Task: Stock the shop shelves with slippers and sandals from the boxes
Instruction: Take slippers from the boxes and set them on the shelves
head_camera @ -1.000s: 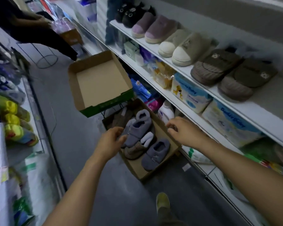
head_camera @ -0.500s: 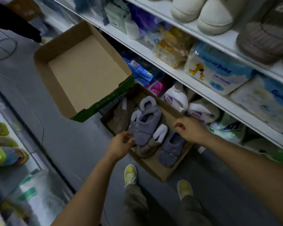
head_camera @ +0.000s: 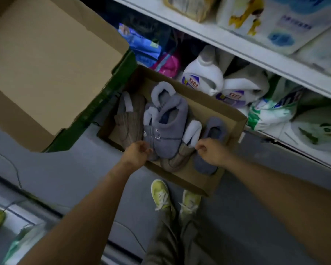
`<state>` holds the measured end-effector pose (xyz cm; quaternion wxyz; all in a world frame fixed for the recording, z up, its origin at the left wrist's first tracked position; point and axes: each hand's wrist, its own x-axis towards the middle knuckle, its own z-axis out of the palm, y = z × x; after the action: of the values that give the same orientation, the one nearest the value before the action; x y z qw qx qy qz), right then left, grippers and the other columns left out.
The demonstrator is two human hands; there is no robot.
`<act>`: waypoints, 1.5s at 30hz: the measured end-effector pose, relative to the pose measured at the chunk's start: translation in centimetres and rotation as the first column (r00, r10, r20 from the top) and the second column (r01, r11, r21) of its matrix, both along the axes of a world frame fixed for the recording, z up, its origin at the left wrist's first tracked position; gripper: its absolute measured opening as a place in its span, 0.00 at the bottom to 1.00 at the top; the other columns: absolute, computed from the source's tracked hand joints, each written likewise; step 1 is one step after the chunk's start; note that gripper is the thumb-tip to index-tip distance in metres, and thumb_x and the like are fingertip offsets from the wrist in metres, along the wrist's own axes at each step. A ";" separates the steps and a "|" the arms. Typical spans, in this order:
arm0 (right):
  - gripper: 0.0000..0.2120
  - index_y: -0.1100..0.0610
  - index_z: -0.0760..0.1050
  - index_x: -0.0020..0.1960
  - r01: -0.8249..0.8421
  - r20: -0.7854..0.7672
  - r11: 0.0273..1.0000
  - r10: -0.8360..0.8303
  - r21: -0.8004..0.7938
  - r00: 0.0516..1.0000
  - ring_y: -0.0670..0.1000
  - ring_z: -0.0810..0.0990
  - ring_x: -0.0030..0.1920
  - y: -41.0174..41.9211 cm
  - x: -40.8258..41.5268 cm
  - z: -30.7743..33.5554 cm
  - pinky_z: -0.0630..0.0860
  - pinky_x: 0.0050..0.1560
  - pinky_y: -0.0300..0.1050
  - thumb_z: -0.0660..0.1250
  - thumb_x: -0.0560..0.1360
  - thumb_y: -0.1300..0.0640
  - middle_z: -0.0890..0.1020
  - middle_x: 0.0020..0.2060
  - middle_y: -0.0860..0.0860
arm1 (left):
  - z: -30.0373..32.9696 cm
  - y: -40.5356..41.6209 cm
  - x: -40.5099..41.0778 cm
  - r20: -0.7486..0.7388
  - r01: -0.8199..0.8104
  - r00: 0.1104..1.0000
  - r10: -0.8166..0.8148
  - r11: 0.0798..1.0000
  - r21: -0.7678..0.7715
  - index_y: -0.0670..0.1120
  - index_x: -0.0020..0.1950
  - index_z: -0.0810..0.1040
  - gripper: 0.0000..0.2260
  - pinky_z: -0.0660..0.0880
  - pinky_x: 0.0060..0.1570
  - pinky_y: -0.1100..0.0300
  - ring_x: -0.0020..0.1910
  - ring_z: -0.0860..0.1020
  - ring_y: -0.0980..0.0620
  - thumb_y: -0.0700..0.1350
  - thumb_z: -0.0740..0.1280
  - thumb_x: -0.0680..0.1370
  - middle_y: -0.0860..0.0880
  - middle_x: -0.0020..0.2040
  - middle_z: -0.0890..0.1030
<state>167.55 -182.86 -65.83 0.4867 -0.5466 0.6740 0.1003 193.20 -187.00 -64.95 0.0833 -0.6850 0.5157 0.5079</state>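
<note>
1. Down on the grey floor [head_camera: 69, 175], an open cardboard box [head_camera: 235, 119] sits against the bottom of the shop shelves [head_camera: 237, 42], and it holds several slippers.
2. The left hand [head_camera: 136, 153] is at the near left edge of the box, fingers curled in around the toe of a small grey slipper [head_camera: 149, 134]; how firmly it grips is hard to tell.
3. The right hand [head_camera: 208, 152] is bunched, its fingertips pinching at the white fleecy cuff [head_camera: 193, 131] of a brown slipper [head_camera: 177, 161] lying under the grey ones.
4. A larger grey slipper [head_camera: 170, 121] with a pale lining lies between the hands, another flat grey slipper [head_camera: 212, 131] is just right of the right hand, and more brown slippers [head_camera: 130, 121] lie at the left end of the box.
5. A second cardboard box [head_camera: 46, 60] with green outer sides stands open beside it, to the left.
6. On the bottom shelf behind, two white detergent bottles [head_camera: 204, 73] carry purple labels with red characters too blurred to read.
7. Above them, a white and blue pack [head_camera: 266, 20] shows a yellow cartoon animal and small blurred print.
8. Yellow-green sneakers [head_camera: 161, 194] stand just short of the box.
</note>
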 end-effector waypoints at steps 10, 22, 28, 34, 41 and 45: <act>0.18 0.58 0.65 0.67 0.050 -0.039 0.999 -0.050 0.006 0.998 0.62 0.75 0.49 -1.5 3.5 -10.0 0.73 0.42 0.49 0.59 0.78 0.58 0.75 0.55 0.62 | -10.2 -2.0 3.4 0.078 -0.229 0.969 0.232 0.972 -0.052 0.45 0.72 0.66 0.26 0.74 0.60 0.48 0.61 0.74 0.40 0.46 0.69 0.76 0.40 0.67 0.70; 0.30 0.47 0.53 0.73 0.211 -0.026 0.978 -0.210 0.004 0.977 0.64 0.77 0.46 -1.1 4.2 -15.3 0.77 0.44 0.55 0.61 0.75 0.55 0.74 0.47 0.56 | -16.1 -4.7 4.2 0.070 -0.899 0.381 0.922 0.351 0.261 0.48 0.75 0.61 0.23 0.63 0.67 0.38 0.71 0.62 0.37 0.50 0.59 0.81 0.42 0.74 0.62; 0.37 0.50 0.46 0.76 0.101 -0.122 0.995 -0.099 0.013 0.988 0.64 0.72 0.61 -1.0 4.3 -15.6 0.65 0.66 0.59 0.65 0.75 0.51 0.74 0.64 0.58 | -16.4 -5.3 4.6 0.081 -0.941 0.227 0.971 0.197 0.273 0.50 0.70 0.67 0.18 0.76 0.56 0.49 0.65 0.69 0.40 0.45 0.62 0.80 0.43 0.69 0.67; 0.35 0.46 0.50 0.74 0.216 -0.060 0.975 -0.219 -0.046 0.974 0.63 0.77 0.52 -0.3 4.7 -16.3 0.76 0.54 0.59 0.66 0.74 0.54 0.77 0.57 0.58 | -17.1 -4.5 3.6 0.064 -0.907 0.363 0.929 0.338 0.250 0.46 0.69 0.69 0.19 0.72 0.57 0.55 0.58 0.72 0.47 0.49 0.64 0.79 0.47 0.66 0.71; 0.32 0.45 0.53 0.73 0.250 -0.030 0.968 -0.250 -0.017 0.968 0.62 0.75 0.58 -0.5 4.5 -15.4 0.76 0.56 0.60 0.65 0.75 0.58 0.72 0.66 0.54 | -14.7 -3.8 4.9 -0.084 -0.830 0.209 0.974 0.223 0.511 0.44 0.64 0.72 0.21 0.76 0.48 0.56 0.52 0.76 0.48 0.49 0.71 0.74 0.46 0.56 0.76; 0.27 0.44 0.57 0.69 0.136 -0.092 0.990 -0.133 0.029 0.987 0.62 0.77 0.50 -0.3 3.5 -13.6 0.78 0.50 0.59 0.64 0.75 0.56 0.75 0.55 0.57 | -13.2 -2.4 4.7 -0.221 -0.784 0.118 0.968 0.227 0.578 0.46 0.68 0.70 0.18 0.82 0.45 0.52 0.52 0.80 0.46 0.43 0.64 0.78 0.44 0.58 0.78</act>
<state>171.08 -183.15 -79.38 0.4710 -0.4862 0.7287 0.1036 197.88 -189.38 -78.14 -0.2798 -0.6516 -0.0930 0.6989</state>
